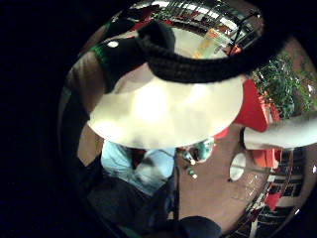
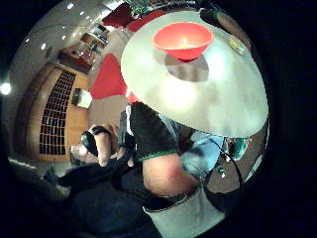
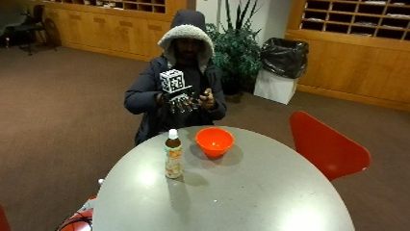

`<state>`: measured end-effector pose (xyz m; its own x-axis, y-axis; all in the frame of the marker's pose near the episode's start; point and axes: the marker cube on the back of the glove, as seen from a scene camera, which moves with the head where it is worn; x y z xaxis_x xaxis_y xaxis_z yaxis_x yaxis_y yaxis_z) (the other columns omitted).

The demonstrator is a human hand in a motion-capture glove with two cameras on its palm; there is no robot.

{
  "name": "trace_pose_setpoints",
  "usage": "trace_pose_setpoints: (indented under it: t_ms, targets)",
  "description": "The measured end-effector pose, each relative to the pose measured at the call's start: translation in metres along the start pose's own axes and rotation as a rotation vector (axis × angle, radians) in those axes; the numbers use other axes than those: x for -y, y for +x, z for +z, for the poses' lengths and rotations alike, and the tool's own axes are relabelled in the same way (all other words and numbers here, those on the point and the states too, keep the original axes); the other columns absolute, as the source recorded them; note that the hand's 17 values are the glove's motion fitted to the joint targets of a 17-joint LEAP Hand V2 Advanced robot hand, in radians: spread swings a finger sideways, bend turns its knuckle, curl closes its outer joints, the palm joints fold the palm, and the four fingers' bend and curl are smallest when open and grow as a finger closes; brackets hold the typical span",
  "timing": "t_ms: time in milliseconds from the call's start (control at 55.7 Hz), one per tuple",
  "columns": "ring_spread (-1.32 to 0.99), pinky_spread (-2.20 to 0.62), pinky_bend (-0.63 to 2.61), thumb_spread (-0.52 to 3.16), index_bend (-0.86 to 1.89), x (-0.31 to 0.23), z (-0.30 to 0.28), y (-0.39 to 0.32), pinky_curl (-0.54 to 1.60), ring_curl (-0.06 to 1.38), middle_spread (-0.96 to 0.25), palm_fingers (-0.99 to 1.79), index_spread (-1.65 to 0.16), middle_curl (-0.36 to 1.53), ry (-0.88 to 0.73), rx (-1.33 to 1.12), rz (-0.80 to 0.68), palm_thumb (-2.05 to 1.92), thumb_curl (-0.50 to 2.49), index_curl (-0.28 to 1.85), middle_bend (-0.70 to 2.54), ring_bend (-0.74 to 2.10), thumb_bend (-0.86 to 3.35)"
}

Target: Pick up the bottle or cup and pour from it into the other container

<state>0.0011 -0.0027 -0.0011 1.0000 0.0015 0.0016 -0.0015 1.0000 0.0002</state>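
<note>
Fingers hang loose on my gloved right hand, holding nothing; bottle untouched beside the orange bowl, everything's ahead.

A: How are the hands posed?

B: The gloved right hand is held up in front of the chest, fingers pointed downward and loosely spread, with nothing gripped. The bare left hand is raised just beside it, close to the right fingers.

A: And the arms?

B: Both forearms are bent upward at the elbows and drawn in toward the torso.
</note>
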Motion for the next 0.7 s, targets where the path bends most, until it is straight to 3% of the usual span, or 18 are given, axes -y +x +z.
trace_pose_setpoints:
  t_ms: [108, 251, 539, 665, 701]
  targets:
    - [0.1, 0.23, 0.49, 0.74, 0.24, 0.01, -0.005, 0.006, 0.19, 0.1, -0.02, 0.54, -0.27, 0.12, -0.009, -0.002, -0.016, 0.24, 0.11, 0.17, 0.21, 0.21, 0.12]
    - [0.12, 0.28, 0.49, 0.97, 0.19, 0.007, -0.006, 0.01, 0.24, 0.14, -0.02, 0.52, -0.33, 0.18, -0.016, -0.015, -0.005, 0.26, 0.17, 0.23, 0.19, 0.19, 0.08]
    - [0.14, 0.31, 0.49, 1.1, 0.17, 0.022, -0.034, 0.064, 0.29, 0.17, -0.03, 0.48, -0.37, 0.24, -0.014, -0.041, 0.089, 0.29, 0.25, 0.28, 0.18, 0.18, -0.01]
    - [0.13, 0.31, 0.49, 1.1, 0.16, 0.045, -0.045, 0.104, 0.31, 0.18, -0.03, 0.46, -0.37, 0.26, 0.099, -0.011, 0.235, 0.3, 0.27, 0.28, 0.18, 0.19, -0.02]
    - [0.13, 0.31, 0.5, 1.09, 0.16, 0.047, -0.048, 0.118, 0.31, 0.18, -0.03, 0.45, -0.38, 0.26, 0.058, 0.015, 0.222, 0.3, 0.28, 0.28, 0.18, 0.18, -0.02]
